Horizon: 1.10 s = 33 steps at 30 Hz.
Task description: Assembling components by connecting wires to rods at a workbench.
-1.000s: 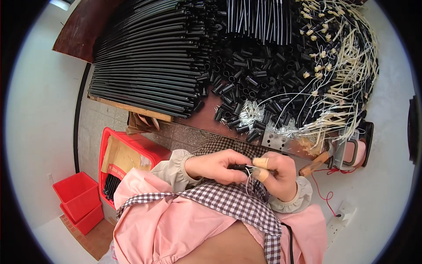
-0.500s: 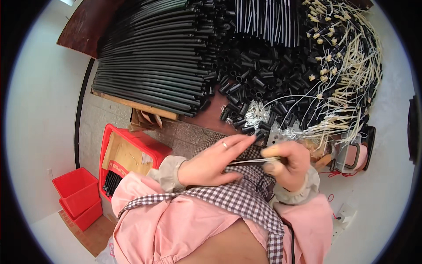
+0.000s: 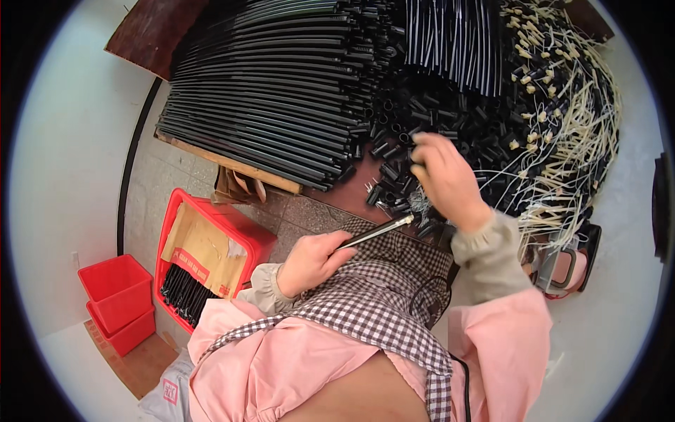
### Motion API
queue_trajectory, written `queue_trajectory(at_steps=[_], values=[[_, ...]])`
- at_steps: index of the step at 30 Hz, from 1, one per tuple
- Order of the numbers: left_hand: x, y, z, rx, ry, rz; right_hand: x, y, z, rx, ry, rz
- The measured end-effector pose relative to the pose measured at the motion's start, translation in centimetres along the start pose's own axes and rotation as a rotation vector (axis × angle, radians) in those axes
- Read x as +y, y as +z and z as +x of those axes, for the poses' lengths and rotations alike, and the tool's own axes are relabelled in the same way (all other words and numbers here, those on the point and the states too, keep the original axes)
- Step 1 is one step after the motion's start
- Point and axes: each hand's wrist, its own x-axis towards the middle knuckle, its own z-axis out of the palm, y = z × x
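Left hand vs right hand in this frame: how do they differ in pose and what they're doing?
The left hand sits low, close to the body over the checked apron, closed around a thin black rod with a metal tip; the right hand is stretched out over the pile of short black tube pieces. The left is sharp, the right motion-blurred. Whether the right holds a piece cannot be told. Both are bare and come out of light gathered cuffs.

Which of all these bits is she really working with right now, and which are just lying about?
In use:
left hand holding a thin black rod
right hand over the heap of short black sleeves

Lying about:
red plastic crate
stacked small red bins
cream-coloured cords
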Motion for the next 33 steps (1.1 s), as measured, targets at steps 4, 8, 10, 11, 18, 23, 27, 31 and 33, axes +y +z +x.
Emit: queue_trajectory(at_steps=[4,8,10,11,18,23,27,31,33], values=[[0.0,1.2,1.2,-0.057,0.086,-0.102,-3.0,-3.0,-6.5,-0.028,0.384,0.334],[0.2,3.9,5.6,-0.229,0.042,-0.237,-4.7,-1.9,-9.4,0.132,0.573,0.243],[0.1,5.9,5.9,-0.295,-0.016,-0.281,-5.6,-2.3,-10.8,0.194,0.533,0.108],[-0.4,6.6,6.1,-0.254,0.014,-0.289,-6.3,-2.9,-11.6,0.257,0.530,0.131],[-0.6,7.5,6.1,-0.205,-0.048,-0.381,-9.6,1.0,-18.4,-0.332,0.940,0.213],[-1.6,7.1,6.6,-0.239,0.035,-0.395,-6.3,5.8,-18.0,-0.411,0.895,-0.178],[-1.4,6.7,5.7,-0.265,-0.017,-0.400,-5.8,8.8,-17.7,-0.393,0.509,0.051],[-2.1,6.6,5.4,-0.232,0.039,-0.339,-5.4,9.8,-19.1,-0.496,0.339,0.011],[-2.5,6.5,4.8,-0.189,0.123,-0.232,-6.0,8.9,-20.1,-0.631,0.301,0.024]])
